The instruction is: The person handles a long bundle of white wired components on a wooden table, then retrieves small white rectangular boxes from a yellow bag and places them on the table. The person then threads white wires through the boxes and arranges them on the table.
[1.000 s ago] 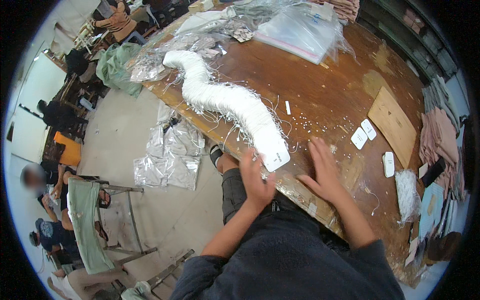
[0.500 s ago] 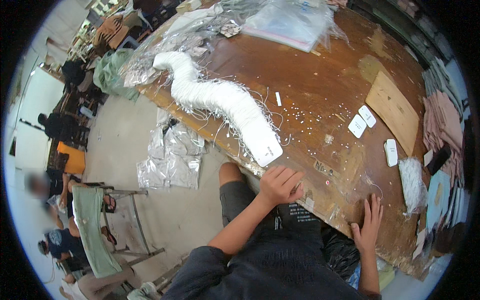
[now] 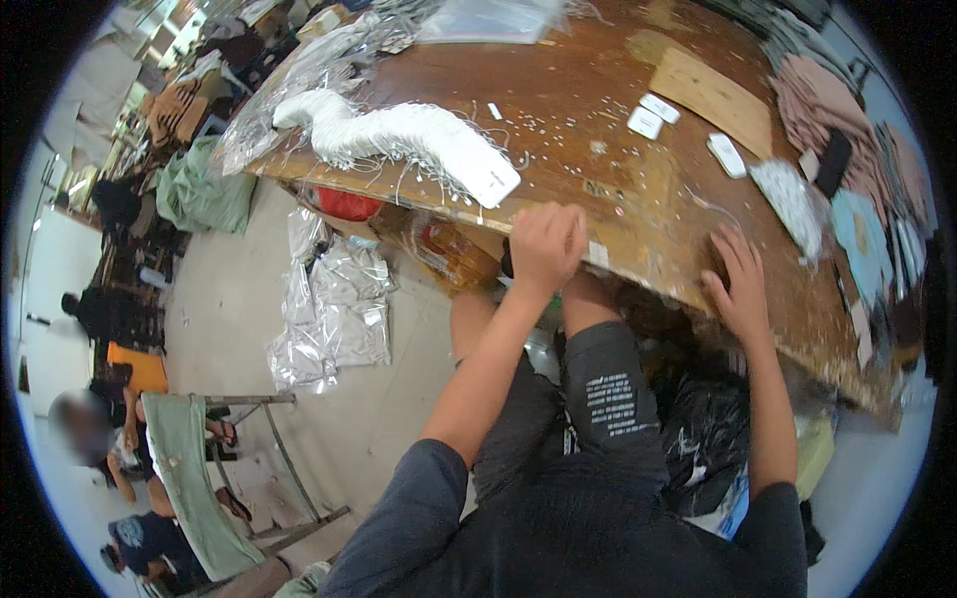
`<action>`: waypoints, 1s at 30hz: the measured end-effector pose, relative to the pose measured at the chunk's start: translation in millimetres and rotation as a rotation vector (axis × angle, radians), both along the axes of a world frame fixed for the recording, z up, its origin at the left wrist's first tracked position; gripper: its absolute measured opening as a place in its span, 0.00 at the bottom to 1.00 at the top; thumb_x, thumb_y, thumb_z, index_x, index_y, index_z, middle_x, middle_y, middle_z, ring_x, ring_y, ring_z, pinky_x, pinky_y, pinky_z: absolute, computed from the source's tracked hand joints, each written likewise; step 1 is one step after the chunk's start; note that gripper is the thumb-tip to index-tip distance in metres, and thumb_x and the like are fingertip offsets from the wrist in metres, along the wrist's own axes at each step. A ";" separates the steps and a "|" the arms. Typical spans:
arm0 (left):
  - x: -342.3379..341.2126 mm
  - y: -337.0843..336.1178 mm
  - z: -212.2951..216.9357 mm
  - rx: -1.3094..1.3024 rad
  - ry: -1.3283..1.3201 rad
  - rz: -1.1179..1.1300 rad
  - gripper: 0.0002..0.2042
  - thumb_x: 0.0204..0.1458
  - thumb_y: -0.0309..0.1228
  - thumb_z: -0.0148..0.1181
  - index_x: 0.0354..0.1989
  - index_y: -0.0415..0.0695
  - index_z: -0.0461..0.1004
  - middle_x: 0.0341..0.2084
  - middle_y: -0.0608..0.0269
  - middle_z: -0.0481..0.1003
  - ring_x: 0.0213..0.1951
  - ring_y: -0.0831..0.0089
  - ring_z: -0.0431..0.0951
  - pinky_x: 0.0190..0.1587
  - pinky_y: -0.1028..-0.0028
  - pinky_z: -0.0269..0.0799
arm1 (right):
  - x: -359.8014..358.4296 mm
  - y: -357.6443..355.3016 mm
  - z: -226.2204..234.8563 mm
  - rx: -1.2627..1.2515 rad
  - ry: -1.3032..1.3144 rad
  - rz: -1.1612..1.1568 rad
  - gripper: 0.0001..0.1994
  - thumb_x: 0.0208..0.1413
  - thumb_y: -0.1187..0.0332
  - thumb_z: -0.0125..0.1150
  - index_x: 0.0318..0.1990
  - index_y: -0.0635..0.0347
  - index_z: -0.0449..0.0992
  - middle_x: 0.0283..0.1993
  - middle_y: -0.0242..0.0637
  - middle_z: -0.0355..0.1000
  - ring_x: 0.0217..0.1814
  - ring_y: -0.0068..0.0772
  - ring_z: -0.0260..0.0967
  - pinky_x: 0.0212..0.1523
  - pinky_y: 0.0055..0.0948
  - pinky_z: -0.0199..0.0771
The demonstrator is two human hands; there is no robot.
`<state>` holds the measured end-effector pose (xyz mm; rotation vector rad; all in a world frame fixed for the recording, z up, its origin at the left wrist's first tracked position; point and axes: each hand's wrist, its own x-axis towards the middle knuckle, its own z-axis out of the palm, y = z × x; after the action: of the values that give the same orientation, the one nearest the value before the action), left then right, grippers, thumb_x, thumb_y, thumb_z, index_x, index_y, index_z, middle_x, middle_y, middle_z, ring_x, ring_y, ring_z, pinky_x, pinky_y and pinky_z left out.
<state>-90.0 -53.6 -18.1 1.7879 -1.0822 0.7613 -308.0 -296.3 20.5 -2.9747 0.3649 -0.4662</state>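
Wooden table [image 3: 598,110], worn and brown, has both hands at its near edge. Off its left end, clear plastic bags [image 3: 334,309] lie scattered on the floor, and a green cloth bundle [image 3: 204,194] sits further back. Along the table's left part runs a long fanned row of white tags [image 3: 409,135] with thin strings, ending just short of the near edge. The left hand [image 3: 546,244] is curled loosely over that near edge, fingers bent down onto the wood, just beside the last tag of the row; it holds nothing that can be made out. Further right, the right hand [image 3: 740,284] lies flat with fingers spread on the same edge, empty. Beyond it, toward the far right corner, lie small white tags [image 3: 653,115], a piece of cardboard [image 3: 718,90] and a pile of folded pinkish cloth [image 3: 827,100].
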 end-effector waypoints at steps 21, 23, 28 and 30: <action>-168.0 22.1 -278.5 1.432 1.038 -0.889 0.20 0.57 0.40 0.47 0.48 0.38 0.74 0.51 0.40 0.74 0.55 0.45 0.72 0.56 0.55 0.68 | 1.8 4.2 -6.5 -0.009 -0.128 -0.042 0.27 0.61 0.47 0.54 0.58 0.60 0.71 0.64 0.44 0.66 0.70 0.47 0.57 0.70 0.47 0.50; -172.7 17.2 -277.8 1.556 0.947 -0.954 0.20 0.57 0.40 0.47 0.48 0.38 0.75 0.51 0.40 0.74 0.55 0.45 0.73 0.56 0.55 0.68 | 2.3 3.8 -7.8 -0.015 -0.140 -0.048 0.27 0.61 0.47 0.54 0.58 0.60 0.71 0.64 0.44 0.66 0.70 0.47 0.58 0.70 0.47 0.51; -180.8 7.0 -294.8 1.741 0.772 -1.033 0.20 0.57 0.40 0.47 0.48 0.38 0.75 0.51 0.41 0.74 0.55 0.46 0.73 0.56 0.55 0.68 | 2.2 0.1 -12.8 -0.010 -0.153 -0.030 0.27 0.61 0.47 0.53 0.58 0.60 0.72 0.62 0.45 0.67 0.69 0.46 0.59 0.69 0.46 0.52; -181.9 6.4 -300.5 1.754 0.744 -1.042 0.20 0.57 0.40 0.47 0.48 0.37 0.75 0.51 0.42 0.74 0.55 0.46 0.73 0.56 0.55 0.68 | 2.8 -1.8 -14.9 -0.014 -0.167 -0.021 0.27 0.60 0.47 0.54 0.56 0.60 0.73 0.61 0.45 0.68 0.67 0.46 0.61 0.68 0.45 0.55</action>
<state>-271.9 -47.3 -318.5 1.8137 -1.9247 -1.8615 -305.2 -298.1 5.7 -2.9206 0.3772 -0.7157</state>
